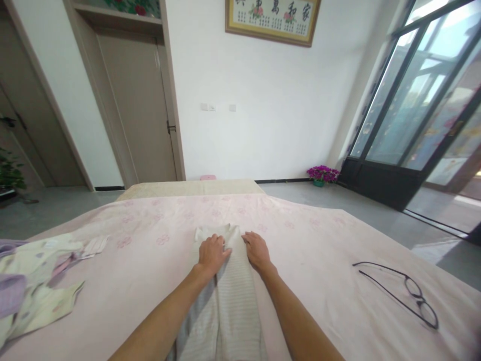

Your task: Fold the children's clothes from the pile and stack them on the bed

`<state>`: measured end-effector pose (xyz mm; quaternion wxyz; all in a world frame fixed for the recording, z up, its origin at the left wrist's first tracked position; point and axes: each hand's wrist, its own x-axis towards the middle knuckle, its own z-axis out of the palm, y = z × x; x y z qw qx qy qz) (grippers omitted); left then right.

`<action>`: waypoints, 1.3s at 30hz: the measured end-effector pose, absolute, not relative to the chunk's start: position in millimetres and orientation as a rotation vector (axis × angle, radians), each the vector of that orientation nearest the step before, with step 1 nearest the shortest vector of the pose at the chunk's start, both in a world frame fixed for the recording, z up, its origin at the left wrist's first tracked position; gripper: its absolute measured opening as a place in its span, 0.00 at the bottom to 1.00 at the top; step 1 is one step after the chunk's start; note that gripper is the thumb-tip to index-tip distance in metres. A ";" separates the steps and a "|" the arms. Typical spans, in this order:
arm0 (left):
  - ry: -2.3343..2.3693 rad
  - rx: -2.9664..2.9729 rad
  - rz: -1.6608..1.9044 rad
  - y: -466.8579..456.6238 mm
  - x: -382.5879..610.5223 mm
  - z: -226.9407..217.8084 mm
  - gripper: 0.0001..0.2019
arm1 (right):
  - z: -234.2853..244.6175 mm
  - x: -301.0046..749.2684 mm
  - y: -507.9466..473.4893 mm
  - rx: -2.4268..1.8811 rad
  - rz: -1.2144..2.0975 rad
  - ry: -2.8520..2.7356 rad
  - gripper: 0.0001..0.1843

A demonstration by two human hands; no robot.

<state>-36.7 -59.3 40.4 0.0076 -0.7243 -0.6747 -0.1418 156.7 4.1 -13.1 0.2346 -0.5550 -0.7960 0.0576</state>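
A pale, finely striped garment [236, 291] lies lengthwise in front of me, with a long seam or fold running down its middle. Near its far end my left hand [213, 253] rests on the cloth, fingers slightly bent and thumb spread to the right. My right hand [257, 250] is at the garment's right edge, its fingers stretched forward and touching the edge and the sheet. The garment's near end runs out of view at the bottom, between my forearms.
The pink flowered bedsheet [304, 271] spreads around the garment. Crumpled white and lilac clothes [41, 271] lie on the left. Dark-framed glasses [417, 296] rest on the right. Beyond are a beige cloth-covered surface [195, 188] and a pot of purple flowers [322, 174] on the floor.
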 end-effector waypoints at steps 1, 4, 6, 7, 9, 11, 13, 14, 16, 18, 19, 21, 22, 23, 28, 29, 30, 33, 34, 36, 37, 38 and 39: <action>-2.107 -2.278 -0.408 -59.4 -34.5 39.2 0.14 | -13.9 157.3 4.7 -1.509 0.166 -2.171 0.25; -2.131 -2.280 -0.357 -58.3 -32.8 36.3 0.10 | -16.3 158.7 6.6 -1.479 0.192 -2.130 0.26; -2.162 -2.262 -0.338 -56.6 -33.6 35.6 0.09 | -16.7 159.1 6.9 -1.469 0.202 -2.118 0.26; -2.178 -2.254 -0.332 -55.5 -34.4 35.6 0.09 | -16.3 159.0 6.6 -1.463 0.203 -2.117 0.26; -2.200 -2.238 -0.327 -52.8 -36.8 36.2 0.10 | -14.7 158.7 5.0 -1.456 0.201 -2.120 0.26; -2.214 -2.225 -0.323 -50.2 -40.1 37.3 0.10 | -12.5 158.0 2.7 -1.466 0.202 -2.132 0.27; -2.220 -2.213 -0.315 -48.6 -43.1 39.2 0.10 | -11.0 157.3 0.6 -1.487 0.199 -2.139 0.27; -2.213 -2.212 -0.314 -48.7 -43.8 40.3 0.11 | -10.5 157.0 -0.2 -1.495 0.194 -2.135 0.27; -2.173 -2.223 -0.325 -51.6 -42.3 42.2 0.13 | -10.2 156.6 -1.3 -1.502 0.179 -2.130 0.27; -2.098 -2.262 -0.349 -58.9 -36.3 41.7 0.14 | -10.0 156.2 -1.6 -1.512 0.170 -2.130 0.27; -2.036 -2.300 -0.371 -64.3 -31.8 39.8 0.15 | -9.7 156.0 -1.6 -1.511 0.167 -2.136 0.27; -1.879 -2.405 -0.414 -77.8 -21.7 32.0 0.17 | -8.6 155.4 -1.6 -1.500 0.169 -2.148 0.26; -1.799 -2.460 -0.431 -85.2 -16.9 26.5 0.19 | -7.8 155.2 -1.6 -1.493 0.172 -2.145 0.25; -1.745 -2.505 -0.434 -92.7 -12.7 20.6 0.21 | -6.9 155.1 -1.8 -1.487 0.177 -2.137 0.24; -1.785 -2.560 -0.353 -125.9 -4.5 4.8 0.30 | -2.9 155.2 -5.6 -1.406 0.218 -2.171 0.24; -1.785 -2.570 -0.348 -133.2 -4.5 6.3 0.30 | -2.5 155.1 -6.9 -1.385 0.227 -2.206 0.25; -1.775 -2.598 -0.348 -141.6 -4.6 9.0 0.30 | -2.2 154.8 -8.2 -1.375 0.235 -2.239 0.25; -1.697 -2.791 -0.356 -174.0 -6.4 20.6 0.30 | -1.5 153.6 -11.3 -1.407 0.261 -2.290 0.24; -1.674 -2.863 -0.369 -186.0 -7.8 24.4 0.31 | -1.4 153.1 -11.8 -1.420 0.266 -2.296 0.24; -1.627 -2.985 -0.406 -208.0 -11.8 30.6 0.31 | -1.3 152.2 -12.2 -1.440 0.269 -2.300 0.24; -1.606 -3.026 -0.429 -216.9 -14.3 32.8 0.31 | -1.3 151.8 -12.0 -1.445 0.270 -2.302 0.24; -1.586 -3.058 -0.444 -223.8 -16.9 34.6 0.30 | -1.4 151.5 -11.7 -1.447 0.267 -2.303 0.24; -1.567 -3.082 -0.450 -228.9 -19.4 35.8 0.28 | -1.7 151.3 -11.3 -1.449 0.262 -2.301 0.24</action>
